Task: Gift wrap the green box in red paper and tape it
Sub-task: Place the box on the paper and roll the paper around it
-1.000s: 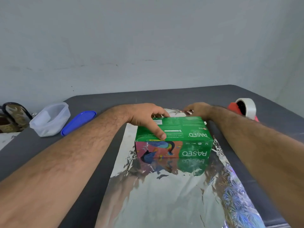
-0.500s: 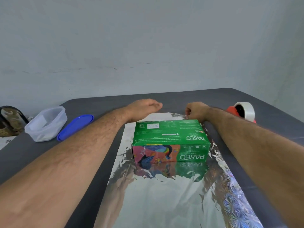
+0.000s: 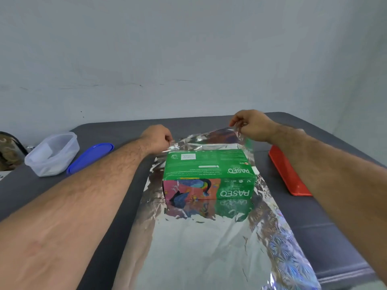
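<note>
Both hands pinching far edge of shiny silver foil wrapping sheet (image 3: 199, 243): left hand (image 3: 156, 139), right hand (image 3: 252, 124), lifted behind green rectangular cardboard box (image 3: 208, 166) on dark grey table (image 3: 314, 222).

A plain room, likely a home. A dark table (image 3: 314, 222) against a bare wall (image 3: 188, 49) holds a plastic tub (image 3: 52, 155)
</note>
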`<action>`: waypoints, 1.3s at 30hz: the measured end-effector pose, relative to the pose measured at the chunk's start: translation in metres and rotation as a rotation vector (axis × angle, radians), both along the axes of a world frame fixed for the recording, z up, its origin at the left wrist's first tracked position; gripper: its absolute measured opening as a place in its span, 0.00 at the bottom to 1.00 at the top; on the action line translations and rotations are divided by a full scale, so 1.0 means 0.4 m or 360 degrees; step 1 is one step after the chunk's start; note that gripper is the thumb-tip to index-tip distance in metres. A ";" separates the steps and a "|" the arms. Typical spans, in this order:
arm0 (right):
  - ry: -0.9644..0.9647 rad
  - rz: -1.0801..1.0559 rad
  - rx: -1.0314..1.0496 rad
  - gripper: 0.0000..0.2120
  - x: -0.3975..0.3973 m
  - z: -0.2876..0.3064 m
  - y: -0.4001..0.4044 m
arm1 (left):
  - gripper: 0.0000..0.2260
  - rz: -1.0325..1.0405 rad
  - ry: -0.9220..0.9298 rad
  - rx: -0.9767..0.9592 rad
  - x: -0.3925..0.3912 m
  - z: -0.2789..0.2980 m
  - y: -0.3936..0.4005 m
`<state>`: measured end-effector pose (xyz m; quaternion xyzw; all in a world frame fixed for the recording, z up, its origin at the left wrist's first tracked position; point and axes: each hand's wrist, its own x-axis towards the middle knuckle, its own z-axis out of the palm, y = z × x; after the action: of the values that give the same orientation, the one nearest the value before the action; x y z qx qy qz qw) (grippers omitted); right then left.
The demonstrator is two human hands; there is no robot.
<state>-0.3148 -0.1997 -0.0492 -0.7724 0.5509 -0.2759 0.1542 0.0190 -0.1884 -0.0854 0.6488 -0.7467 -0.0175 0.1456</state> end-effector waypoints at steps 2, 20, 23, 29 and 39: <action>-0.0002 0.0012 -0.0059 0.20 -0.003 0.009 0.021 | 0.08 0.0025 0.0082 -0.0116 0.009 0.007 0.030; 0.0622 0.0152 -0.0115 0.11 -0.046 0.072 0.373 | 0.14 -0.0332 -0.0261 -0.0843 0.021 -0.002 0.437; 0.0765 0.0180 -0.0167 0.17 -0.016 0.069 0.409 | 0.14 -0.0393 -0.0368 -0.0872 0.016 -0.012 0.460; 0.1052 0.0470 -0.0282 0.39 0.057 0.004 0.423 | 0.13 -0.0474 -0.0549 -0.0964 0.018 -0.027 0.462; 0.1025 0.0427 -0.0492 0.30 0.069 -0.058 0.426 | 0.20 -0.0432 -0.0109 -0.1003 -0.073 -0.016 0.483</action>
<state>-0.2873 -0.0293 -0.0725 -0.8990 0.4170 -0.0763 -0.1103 -0.0102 0.0049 -0.0916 0.4668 -0.7994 0.2167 0.3101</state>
